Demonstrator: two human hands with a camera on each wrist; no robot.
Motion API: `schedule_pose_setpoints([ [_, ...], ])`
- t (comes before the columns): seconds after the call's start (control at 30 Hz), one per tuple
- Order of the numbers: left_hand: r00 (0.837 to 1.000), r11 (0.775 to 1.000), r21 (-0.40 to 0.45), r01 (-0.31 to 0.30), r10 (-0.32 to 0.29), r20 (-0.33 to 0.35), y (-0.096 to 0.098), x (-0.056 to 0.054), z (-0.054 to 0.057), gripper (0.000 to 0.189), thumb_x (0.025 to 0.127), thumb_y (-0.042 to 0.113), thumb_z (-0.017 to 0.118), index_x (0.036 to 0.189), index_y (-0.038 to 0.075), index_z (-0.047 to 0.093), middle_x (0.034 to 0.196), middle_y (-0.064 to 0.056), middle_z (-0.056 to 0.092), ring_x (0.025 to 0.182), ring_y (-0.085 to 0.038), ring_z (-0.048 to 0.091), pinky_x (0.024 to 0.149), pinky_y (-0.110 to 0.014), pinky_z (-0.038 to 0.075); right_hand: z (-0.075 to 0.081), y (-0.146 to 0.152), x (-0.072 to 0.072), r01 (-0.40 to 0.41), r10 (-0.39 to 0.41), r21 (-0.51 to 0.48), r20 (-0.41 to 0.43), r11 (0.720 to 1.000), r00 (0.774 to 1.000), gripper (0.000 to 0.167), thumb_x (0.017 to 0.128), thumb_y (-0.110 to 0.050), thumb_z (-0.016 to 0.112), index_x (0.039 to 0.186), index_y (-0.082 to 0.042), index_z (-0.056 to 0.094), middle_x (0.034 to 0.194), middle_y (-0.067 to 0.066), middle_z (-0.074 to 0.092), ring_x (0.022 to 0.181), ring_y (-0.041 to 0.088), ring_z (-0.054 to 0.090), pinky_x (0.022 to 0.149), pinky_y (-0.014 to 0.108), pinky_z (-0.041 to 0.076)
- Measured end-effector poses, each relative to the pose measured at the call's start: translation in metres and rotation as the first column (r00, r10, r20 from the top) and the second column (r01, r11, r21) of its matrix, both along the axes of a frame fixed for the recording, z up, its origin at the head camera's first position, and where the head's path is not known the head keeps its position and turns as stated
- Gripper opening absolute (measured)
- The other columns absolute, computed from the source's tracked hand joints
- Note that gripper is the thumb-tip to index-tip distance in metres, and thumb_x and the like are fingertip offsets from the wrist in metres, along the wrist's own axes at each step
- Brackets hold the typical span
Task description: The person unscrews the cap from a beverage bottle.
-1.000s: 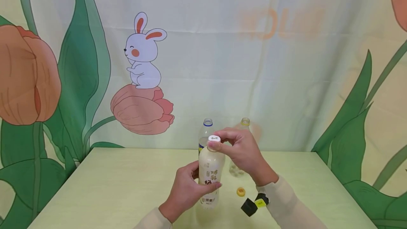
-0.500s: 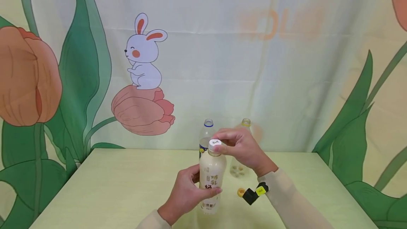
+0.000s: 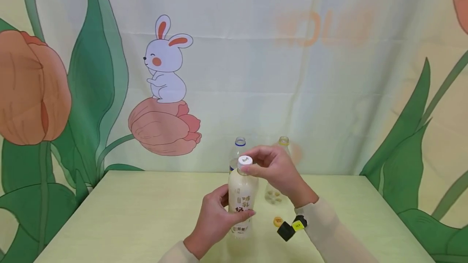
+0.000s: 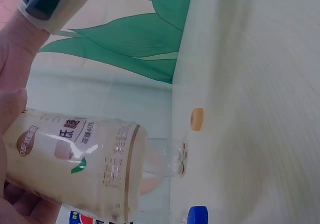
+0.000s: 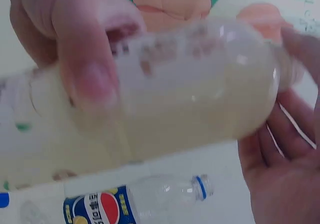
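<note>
A cream-coloured milk-drink bottle (image 3: 240,192) with a white cap (image 3: 245,160) is held upright above the table. My left hand (image 3: 215,214) grips its lower body, with the thumb across the front. At the top, my right hand (image 3: 279,173) pinches the cap between thumb and fingers. The right wrist view has the bottle (image 5: 200,88) close up, and its neck is partly covered by the right hand (image 5: 280,179). The lower part of the same bottle (image 4: 85,159) fills the left side of the left wrist view.
Behind the hands stand an uncapped cola bottle (image 3: 239,149) with a blue neck ring and a clear bottle (image 3: 274,196) with a yellow one. An orange-yellow cap (image 3: 278,221) lies on the table (image 3: 146,214). A blue cap (image 4: 198,215) shows in the left wrist view.
The bottle and its cap have dipped slightly, then risen back up. Both hands keep their hold, and the right wrist has shifted a little.
</note>
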State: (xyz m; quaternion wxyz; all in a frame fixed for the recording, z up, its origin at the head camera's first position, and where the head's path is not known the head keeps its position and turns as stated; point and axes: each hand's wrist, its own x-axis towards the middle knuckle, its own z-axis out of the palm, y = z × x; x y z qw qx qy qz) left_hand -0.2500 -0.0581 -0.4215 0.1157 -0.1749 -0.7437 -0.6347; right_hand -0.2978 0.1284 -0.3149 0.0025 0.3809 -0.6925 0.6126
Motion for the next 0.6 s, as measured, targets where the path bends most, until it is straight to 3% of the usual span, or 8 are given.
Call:
schedule_pose_setpoints([
  [0.1,0.999,0.999,-0.018,-0.047,0.047,0.0,0.001,0.0,0.0,0.052,0.069,0.028,0.097,0.113,0.023,0.07,0.101,0.005,0.076,0.091,-0.012,0.073,0.084,-0.026,0.061,0.0,-0.007,0.012,0.191,-0.191,0.001,-0.01,0.982,0.982,0.021,0.086,-0.013,0.083,0.103,-0.003,0.076,0.094,-0.002,0.077,0.085,0.018,0.07,0.074,0.028,0.059],
  [0.2,0.997,0.996,-0.041,-0.081,0.081,-0.003,0.001,0.001,0.0,0.052,0.068,0.029,0.097,0.112,0.024,0.069,0.099,0.006,0.076,0.09,-0.011,0.072,0.082,-0.027,0.061,0.0,-0.014,0.024,0.348,-0.348,0.016,-0.007,0.938,0.938,0.02,0.082,-0.021,0.087,0.099,-0.013,0.079,0.092,0.001,0.077,0.085,0.021,0.07,0.076,0.031,0.058],
  [0.27,0.995,0.994,-0.051,-0.098,0.097,-0.012,0.002,0.001,0.001,0.053,0.068,0.031,0.097,0.112,0.024,0.069,0.099,0.006,0.076,0.09,-0.011,0.072,0.082,-0.028,0.061,0.0,-0.018,0.029,0.407,-0.407,0.013,-0.009,0.913,0.913,0.02,0.081,-0.024,0.088,0.097,-0.015,0.08,0.091,0.002,0.078,0.084,0.022,0.069,0.077,0.032,0.058],
  [0.4,0.994,0.992,-0.059,-0.11,0.109,-0.023,0.003,0.002,0.002,0.053,0.067,0.031,0.097,0.112,0.023,0.069,0.1,0.007,0.077,0.09,-0.01,0.073,0.083,-0.03,0.061,0.0,-0.022,0.035,0.458,-0.456,-0.005,-0.098,0.889,0.885,0.017,0.082,-0.023,0.087,0.096,-0.017,0.081,0.088,0.001,0.078,0.084,0.019,0.069,0.078,0.032,0.057],
  [0.5,0.994,0.992,-0.061,-0.109,0.108,-0.026,0.003,0.003,0.002,0.051,0.067,0.028,0.097,0.11,0.023,0.07,0.099,0.007,0.077,0.089,-0.009,0.073,0.083,-0.03,0.061,0.0,-0.022,0.037,0.453,-0.448,-0.018,-0.188,0.891,0.874,0.014,0.084,-0.021,0.085,0.097,-0.016,0.082,0.088,-0.002,0.077,0.085,0.017,0.068,0.079,0.031,0.056],
  [0.6,0.995,0.993,-0.055,-0.1,0.098,-0.028,0.003,0.003,0.003,0.049,0.067,0.026,0.097,0.109,0.022,0.071,0.097,0.007,0.077,0.088,-0.01,0.073,0.082,-0.029,0.061,0.001,-0.019,0.037,0.429,-0.423,-0.021,-0.225,0.903,0.878,0.014,0.085,-0.02,0.085,0.098,-0.014,0.082,0.09,-0.003,0.077,0.086,0.016,0.066,0.079,0.03,0.055],
])
